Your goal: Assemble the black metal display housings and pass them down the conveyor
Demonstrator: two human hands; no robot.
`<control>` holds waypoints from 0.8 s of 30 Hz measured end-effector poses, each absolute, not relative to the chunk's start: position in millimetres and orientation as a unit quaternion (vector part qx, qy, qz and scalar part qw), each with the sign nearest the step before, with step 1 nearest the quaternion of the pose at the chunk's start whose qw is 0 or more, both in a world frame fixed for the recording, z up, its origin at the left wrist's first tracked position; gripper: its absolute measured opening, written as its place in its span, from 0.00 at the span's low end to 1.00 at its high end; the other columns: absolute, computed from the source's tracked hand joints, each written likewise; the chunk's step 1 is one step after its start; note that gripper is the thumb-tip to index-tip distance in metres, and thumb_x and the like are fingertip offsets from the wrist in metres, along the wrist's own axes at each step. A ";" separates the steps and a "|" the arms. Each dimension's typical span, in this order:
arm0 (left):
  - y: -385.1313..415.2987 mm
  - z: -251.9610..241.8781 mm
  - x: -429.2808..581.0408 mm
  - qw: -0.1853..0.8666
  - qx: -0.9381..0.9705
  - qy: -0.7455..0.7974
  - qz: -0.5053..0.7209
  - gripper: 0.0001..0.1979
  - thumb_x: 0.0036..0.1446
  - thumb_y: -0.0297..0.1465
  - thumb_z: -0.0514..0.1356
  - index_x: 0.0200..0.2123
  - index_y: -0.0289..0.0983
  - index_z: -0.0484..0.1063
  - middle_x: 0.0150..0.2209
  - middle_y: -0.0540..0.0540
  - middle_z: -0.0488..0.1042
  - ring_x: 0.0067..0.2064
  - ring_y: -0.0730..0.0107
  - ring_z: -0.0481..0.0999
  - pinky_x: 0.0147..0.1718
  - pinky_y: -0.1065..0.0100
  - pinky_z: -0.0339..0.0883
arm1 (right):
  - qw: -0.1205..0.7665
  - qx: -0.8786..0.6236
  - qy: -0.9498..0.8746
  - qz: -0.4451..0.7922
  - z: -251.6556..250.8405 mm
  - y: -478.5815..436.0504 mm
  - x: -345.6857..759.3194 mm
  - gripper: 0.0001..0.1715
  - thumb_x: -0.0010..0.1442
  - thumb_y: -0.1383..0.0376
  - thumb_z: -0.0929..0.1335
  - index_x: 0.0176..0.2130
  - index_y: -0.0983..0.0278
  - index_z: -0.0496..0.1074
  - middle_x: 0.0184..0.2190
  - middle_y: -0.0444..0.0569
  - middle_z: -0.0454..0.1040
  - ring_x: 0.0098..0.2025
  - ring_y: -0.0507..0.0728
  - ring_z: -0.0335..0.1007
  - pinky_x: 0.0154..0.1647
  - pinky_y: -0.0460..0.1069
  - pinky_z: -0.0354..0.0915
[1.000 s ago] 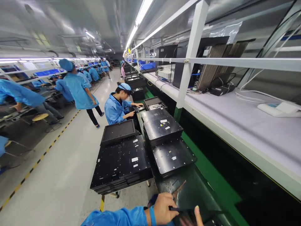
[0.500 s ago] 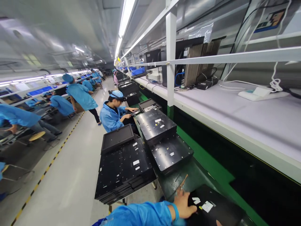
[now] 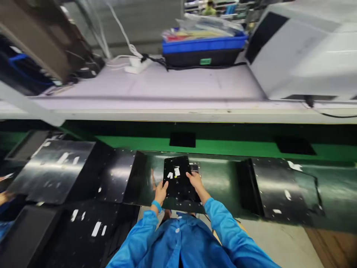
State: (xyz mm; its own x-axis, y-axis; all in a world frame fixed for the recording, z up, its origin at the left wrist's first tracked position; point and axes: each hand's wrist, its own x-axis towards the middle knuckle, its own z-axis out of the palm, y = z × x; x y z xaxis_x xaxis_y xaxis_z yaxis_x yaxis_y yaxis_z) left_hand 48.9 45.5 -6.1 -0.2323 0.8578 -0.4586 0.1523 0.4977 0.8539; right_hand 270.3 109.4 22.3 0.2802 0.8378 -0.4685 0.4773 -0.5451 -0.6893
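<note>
A flat black panel [image 3: 181,188] with white labels and a small yellow mark lies over the dark green worktop [image 3: 220,176] in front of me. My left hand [image 3: 160,193] is closed on its left edge, thumb on top. On the right edge, my right hand [image 3: 195,181] grips it with the thumb over the face and the other fingers largely hidden. Just behind my right hand, a small grey and dark piece [image 3: 194,167] shows past the panel. A thin brown strip [image 3: 153,179] lies left of the panel, near my left hand.
Stacked black panels [image 3: 63,163] stand to the left, with more panels [image 3: 92,219] lower beside them. Another panel stack [image 3: 279,186] is at right. A shelf edge [image 3: 178,115] runs above, carrying a blue bin [image 3: 203,44]. At far left, another person's hand [image 3: 5,197] shows.
My view has swung right and down from the aisle to the bench ahead. My right hand, barely visible before, now holds the panel's right edge; my left hand holds its left edge.
</note>
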 end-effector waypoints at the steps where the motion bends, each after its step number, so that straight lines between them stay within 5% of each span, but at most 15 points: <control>1: 39.6 -13.4 55.2 0.512 0.369 0.700 0.335 0.25 0.61 0.52 0.66 0.48 0.36 0.79 0.51 0.37 0.83 0.60 0.50 0.77 0.63 0.54 0.69 | 0.207 -0.780 -0.418 0.418 13.5 99.3 279.7 0.19 0.64 0.52 0.71 0.38 0.64 0.83 0.37 0.53 0.85 0.44 0.64 0.82 0.46 0.52 0.73; 7: 8.9 -38.5 93.0 0.515 0.407 0.698 0.287 0.16 0.61 0.43 0.68 0.43 0.37 0.77 0.44 0.41 0.83 0.51 0.56 0.81 0.57 0.59 0.71 | 0.152 -0.810 -0.420 0.381 -14.2 47.5 322.4 0.19 0.70 0.53 0.67 0.45 0.62 0.84 0.41 0.51 0.85 0.46 0.63 0.81 0.43 0.50 0.67; 11: 8.2 -38.8 97.9 0.482 0.441 0.720 0.232 0.09 0.57 0.36 0.69 0.34 0.36 0.78 0.38 0.40 0.80 0.47 0.50 0.81 0.57 0.53 0.69 | 0.095 -0.830 -0.428 0.345 -14.4 37.0 332.6 0.20 0.73 0.53 0.66 0.50 0.59 0.84 0.46 0.52 0.86 0.51 0.64 0.81 0.45 0.50 0.67; 14: 12.2 -37.2 92.9 0.450 0.463 0.735 0.208 0.05 0.58 0.32 0.66 0.35 0.35 0.80 0.42 0.37 0.79 0.51 0.47 0.79 0.60 0.51 0.67 | 0.069 -0.845 -0.422 0.322 -11.1 32.7 332.6 0.20 0.73 0.53 0.66 0.48 0.58 0.85 0.46 0.54 0.86 0.51 0.64 0.82 0.47 0.51 0.68; 21: 35.8 -45.8 91.6 0.433 0.435 0.760 0.216 0.21 0.58 0.27 0.64 0.55 0.34 0.80 0.58 0.35 0.79 0.62 0.50 0.76 0.67 0.58 0.62 | 0.022 -0.856 -0.416 0.305 -4.8 19.9 330.0 0.21 0.73 0.54 0.66 0.47 0.60 0.85 0.44 0.60 0.85 0.50 0.66 0.83 0.49 0.52 0.70; 24: 40.6 -51.2 94.0 0.469 0.404 0.756 0.213 0.23 0.55 0.27 0.66 0.55 0.34 0.79 0.54 0.36 0.82 0.59 0.50 0.78 0.64 0.58 0.66 | 0.038 -0.863 -0.416 0.283 -1.7 18.9 331.0 0.21 0.74 0.57 0.64 0.51 0.61 0.84 0.50 0.61 0.84 0.52 0.65 0.82 0.51 0.52 0.69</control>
